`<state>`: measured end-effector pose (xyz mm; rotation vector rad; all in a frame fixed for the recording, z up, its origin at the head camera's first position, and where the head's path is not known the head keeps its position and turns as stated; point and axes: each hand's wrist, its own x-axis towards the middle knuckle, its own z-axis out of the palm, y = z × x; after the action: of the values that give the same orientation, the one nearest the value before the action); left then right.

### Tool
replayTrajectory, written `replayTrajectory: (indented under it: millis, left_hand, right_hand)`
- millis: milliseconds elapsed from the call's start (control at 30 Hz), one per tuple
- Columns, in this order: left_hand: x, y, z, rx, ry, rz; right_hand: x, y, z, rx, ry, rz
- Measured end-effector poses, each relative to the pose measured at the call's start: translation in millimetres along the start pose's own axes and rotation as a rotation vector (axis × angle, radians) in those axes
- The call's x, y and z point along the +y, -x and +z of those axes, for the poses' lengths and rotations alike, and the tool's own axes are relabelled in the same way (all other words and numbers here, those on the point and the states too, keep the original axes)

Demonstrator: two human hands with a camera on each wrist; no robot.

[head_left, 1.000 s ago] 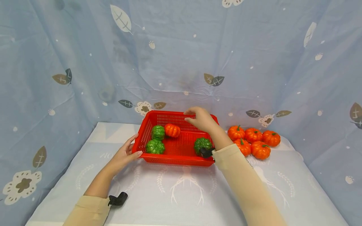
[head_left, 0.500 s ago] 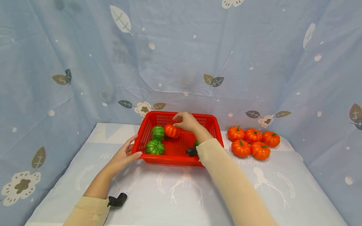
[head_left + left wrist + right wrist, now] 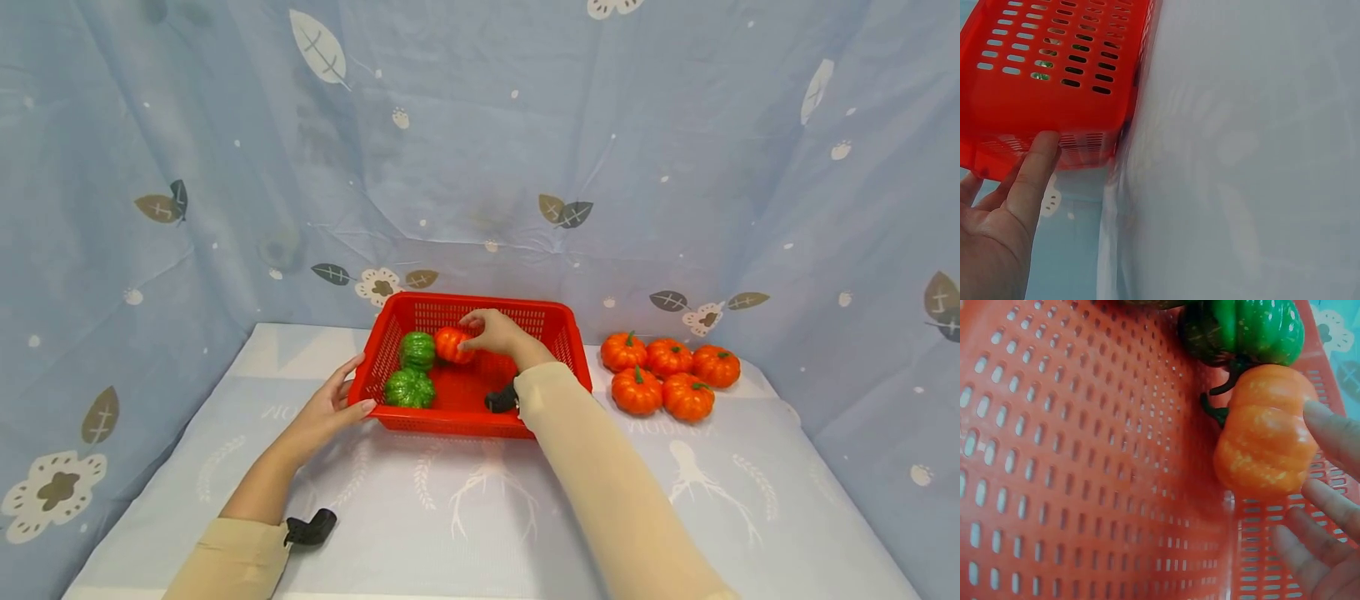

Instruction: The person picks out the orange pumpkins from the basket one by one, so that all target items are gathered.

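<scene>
A red perforated basket (image 3: 450, 423) stands on the table with my left hand (image 3: 324, 417) holding its near left corner. In the left wrist view, a long finger (image 3: 1034, 178) lies against the basket wall. My right hand (image 3: 497, 333) reaches inside, thumb and fingers spread beside a small orange pumpkin (image 3: 452, 344). From the right wrist view, the fingertips (image 3: 1317, 415) are right at that pumpkin's side. Left of it sit two green pumpkins, the rear one (image 3: 417, 351) and the front one (image 3: 409, 389). The basket's right part is partly hidden by my right forearm.
Several orange pumpkins (image 3: 663, 379) are grouped on the table to the right of the basket. A blue patterned curtain (image 3: 480, 150) rises close behind it. A black wrist camera (image 3: 311, 528) sits on my left sleeve.
My right hand has moved left and down from above the basket's right back to the orange pumpkin inside. My forearm now covers the green pumpkin on the right. The left hand stays put.
</scene>
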<state>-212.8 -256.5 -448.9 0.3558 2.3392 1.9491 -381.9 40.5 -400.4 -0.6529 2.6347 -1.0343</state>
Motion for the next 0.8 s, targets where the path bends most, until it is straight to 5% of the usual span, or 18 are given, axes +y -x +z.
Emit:
replayTrajectory:
  millis: [467,800]
  left_hand:
    - [1.5,-0.7,3.0,-0.005,0.025,0.014]
    - [0.7,0.8,2.0,-0.003,0.023,0.015]
  right_hand:
    - [7.3,-1.7,3.7,-0.056,-0.094,-0.019]
    - [4.7,-2.5,3.8,-0.061,-0.061,-0.029]
